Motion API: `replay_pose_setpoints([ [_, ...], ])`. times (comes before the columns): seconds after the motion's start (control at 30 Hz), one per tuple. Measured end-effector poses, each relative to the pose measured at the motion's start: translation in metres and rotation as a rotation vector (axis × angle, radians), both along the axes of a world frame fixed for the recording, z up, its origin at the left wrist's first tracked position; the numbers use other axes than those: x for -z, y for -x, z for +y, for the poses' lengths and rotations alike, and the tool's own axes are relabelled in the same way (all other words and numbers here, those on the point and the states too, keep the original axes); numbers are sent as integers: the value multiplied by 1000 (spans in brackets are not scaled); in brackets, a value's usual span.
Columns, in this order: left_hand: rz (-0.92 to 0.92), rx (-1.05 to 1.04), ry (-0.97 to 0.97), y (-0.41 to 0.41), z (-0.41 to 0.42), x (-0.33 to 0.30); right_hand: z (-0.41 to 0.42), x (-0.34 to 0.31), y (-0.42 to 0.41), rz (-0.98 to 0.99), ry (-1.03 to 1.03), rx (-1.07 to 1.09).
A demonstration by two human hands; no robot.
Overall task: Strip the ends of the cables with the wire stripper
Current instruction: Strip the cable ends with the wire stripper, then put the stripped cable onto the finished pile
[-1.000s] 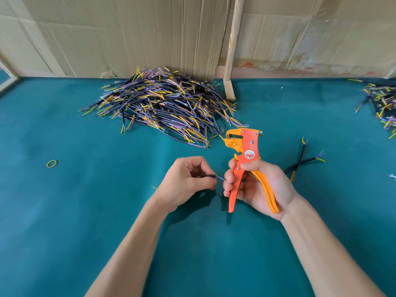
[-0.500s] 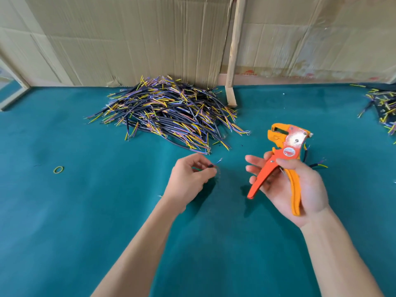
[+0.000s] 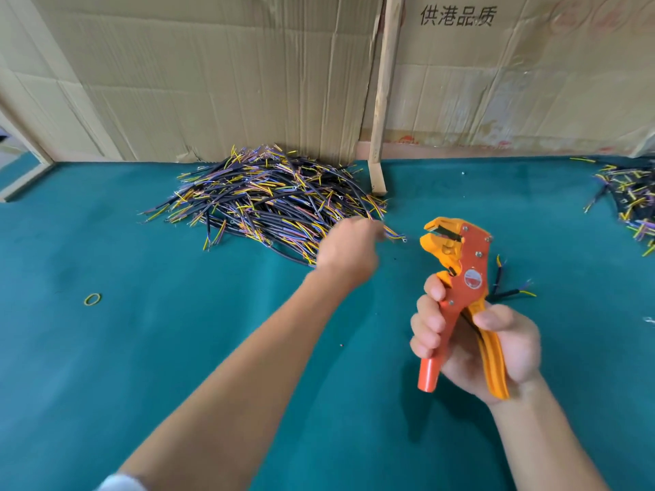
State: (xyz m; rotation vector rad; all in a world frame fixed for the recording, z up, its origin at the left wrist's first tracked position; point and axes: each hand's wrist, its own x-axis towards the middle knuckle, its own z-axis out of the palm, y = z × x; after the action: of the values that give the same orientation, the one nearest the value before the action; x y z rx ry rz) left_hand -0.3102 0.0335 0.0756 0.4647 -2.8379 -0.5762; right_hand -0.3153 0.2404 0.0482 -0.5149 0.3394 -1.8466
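Observation:
A big pile of short black cables (image 3: 269,203) with yellow and purple wire ends lies on the green table against the cardboard wall. My left hand (image 3: 345,249) is stretched out to the pile's right edge and is blurred; its fingers look curled, and whether they hold a cable is unclear. My right hand (image 3: 475,345) grips the handles of the orange wire stripper (image 3: 460,281), held upright with its jaws at the top. A couple of loose cables (image 3: 507,292) lie on the table just behind the stripper.
A second heap of cables (image 3: 631,203) lies at the far right edge. A wooden slat (image 3: 382,101) leans against the cardboard wall behind the pile. A yellow rubber band (image 3: 93,298) lies on the green felt at the left.
My left hand has moved away from the stripper, forward to the cable pile's edge. My right hand has turned the stripper upright and closed round its handles.

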Motion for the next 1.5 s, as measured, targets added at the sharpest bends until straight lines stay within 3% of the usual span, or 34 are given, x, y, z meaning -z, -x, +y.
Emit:
replay_pose_setpoints([
  [0.07, -58, 0, 169, -3, -27, 10, -2, 1, 0, -7, -8, 0],
  [0.17, -59, 83, 252, -2, -41, 18, -3, 1, -1, 10, -49, 16],
  [0.37, 108, 175, 382, 0, -23, -6, -7, 3, -2, 72, -240, 190],
  [0.53, 572, 60, 80, -26, 3, -54, -22, 9, -13, 66, -416, 319],
  [0.6, 657, 7, 41, -42, 6, -62, -27, 8, -15, 102, -521, 398],
  [0.73, 492, -134, -94, -84, 5, -29, -27, 8, -11, -15, -665, 648],
  [0.87, 297, -265, -221, -107, 14, 21, -21, 6, -8, 89, -671, 747],
  [1.1, 336, -279, -416, -112, 18, 46, -27, 4, -26, 202, -521, 401],
  [1.3, 399, -307, -980, -115, 5, 41, -31, 2, -33, 263, -591, 249],
  [1.5, 484, -319, -1151, -118, 0, 34, -29, -1, -37, 312, -604, 162],
])
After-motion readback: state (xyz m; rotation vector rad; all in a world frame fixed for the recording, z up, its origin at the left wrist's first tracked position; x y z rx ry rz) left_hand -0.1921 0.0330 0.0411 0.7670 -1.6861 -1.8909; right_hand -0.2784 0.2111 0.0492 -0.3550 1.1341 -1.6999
